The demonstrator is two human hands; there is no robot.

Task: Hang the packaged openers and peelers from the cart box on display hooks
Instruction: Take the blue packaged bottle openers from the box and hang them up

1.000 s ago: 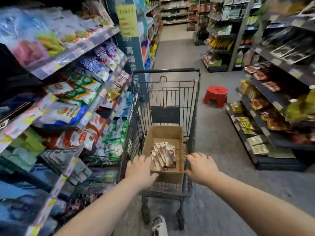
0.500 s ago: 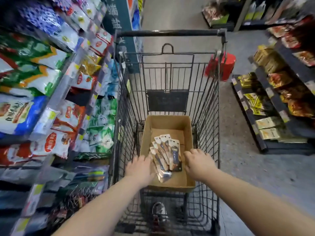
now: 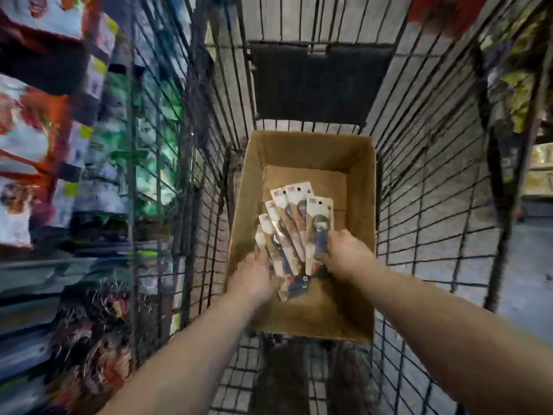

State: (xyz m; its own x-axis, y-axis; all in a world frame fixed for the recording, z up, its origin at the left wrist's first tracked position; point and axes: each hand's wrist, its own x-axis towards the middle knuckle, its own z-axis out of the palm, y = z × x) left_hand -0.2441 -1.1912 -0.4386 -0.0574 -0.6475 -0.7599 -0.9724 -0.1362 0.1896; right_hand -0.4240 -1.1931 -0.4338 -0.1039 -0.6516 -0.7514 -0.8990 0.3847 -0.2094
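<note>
A brown cardboard box (image 3: 311, 146) sits in the basket of a wire shopping cart (image 3: 425, 187). Inside it lies a fan of several carded packages of openers and peelers (image 3: 291, 218), each with a hang hole at the top. My right hand (image 3: 344, 254) is inside the box and grips the lower part of the rightmost package (image 3: 318, 217). My left hand (image 3: 254, 277) is against the fan's left edge; the cards hide its fingertips, and the view is blurred.
Store shelves with bagged goods (image 3: 45, 163) run close along the cart's left side. More shelving with yellow packs (image 3: 520, 94) stands on the right across a grey floor (image 3: 526, 265). The cart's dark seat flap (image 3: 317, 85) stands beyond the box.
My head has leaned in over the cart. Both hands have gone from the box's near rim down into the box and onto the fanned packages.
</note>
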